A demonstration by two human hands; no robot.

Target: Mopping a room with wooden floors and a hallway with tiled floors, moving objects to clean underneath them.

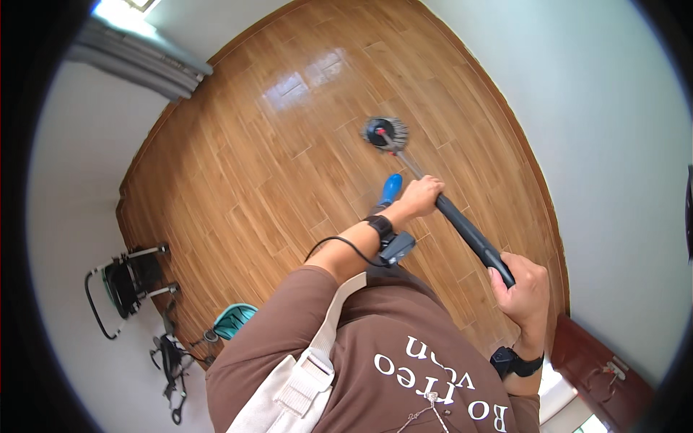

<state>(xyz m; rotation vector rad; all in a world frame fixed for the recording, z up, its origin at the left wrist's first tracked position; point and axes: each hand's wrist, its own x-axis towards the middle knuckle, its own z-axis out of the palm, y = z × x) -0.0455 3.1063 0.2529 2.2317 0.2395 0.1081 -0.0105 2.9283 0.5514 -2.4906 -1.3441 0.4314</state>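
Observation:
A mop with a round, grey-fringed head and a long dark handle [469,229] slants across the view. Its head [386,134] rests on the wood-patterned floor ahead of me, slightly blurred. Around the lower shaft, just above the thinner grey section, my left hand [422,195] is closed. At the top end of the handle, my right hand [523,285] is wrapped round the grip, thumb along it. Dark bands circle both wrists, and a small grey device with a black cable [397,247] hangs at the left one. My blue shoe [391,189] shows beside the left hand.
White walls with brown skirting bound the floor [253,166]. Grey curtains [144,61] hang at the far left. A folding chair [130,281], a tangle of black straps [173,368] and a teal bucket-like container [234,320] stand left. A reddish-brown door [595,368] is at the lower right.

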